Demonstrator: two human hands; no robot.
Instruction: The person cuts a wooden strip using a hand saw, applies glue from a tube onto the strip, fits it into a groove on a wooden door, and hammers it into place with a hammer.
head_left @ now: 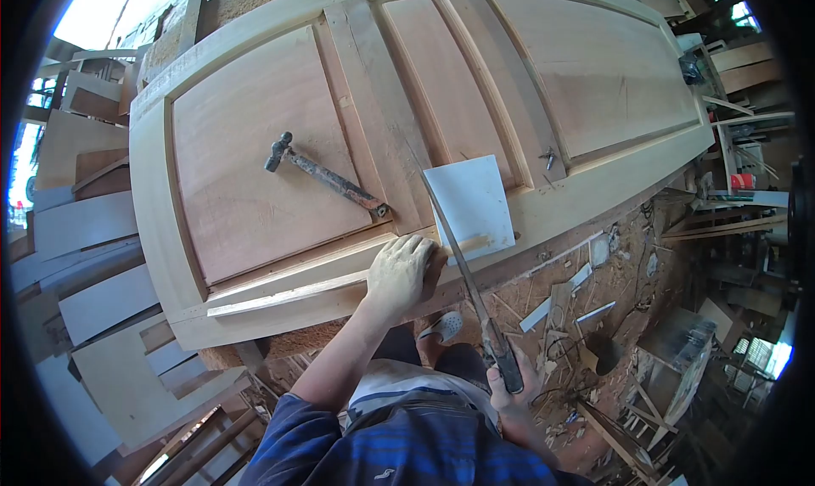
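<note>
My left hand [397, 269] is closed over a light wooden strip [297, 294] at the near edge of a panelled wooden door [373, 87]. A darker piece of wood [434, 272] shows beside its fingers. My right hand [516, 382] grips the dark handle of a handsaw [463, 265]. The saw's blade, seen almost edge-on, slants up and away just right of my left hand. It crosses in front of a white square sheet [477, 199] lying on the door. On the door's left panel rests a hammer [327, 178] with a worn handle.
Small metal pieces [549, 157] lie on the door's middle rail. Sawdust and wood offcuts [556, 303] cover the floor at right. Stacked boards [98, 240] stand on the left, with a wooden bench [677, 363] at lower right.
</note>
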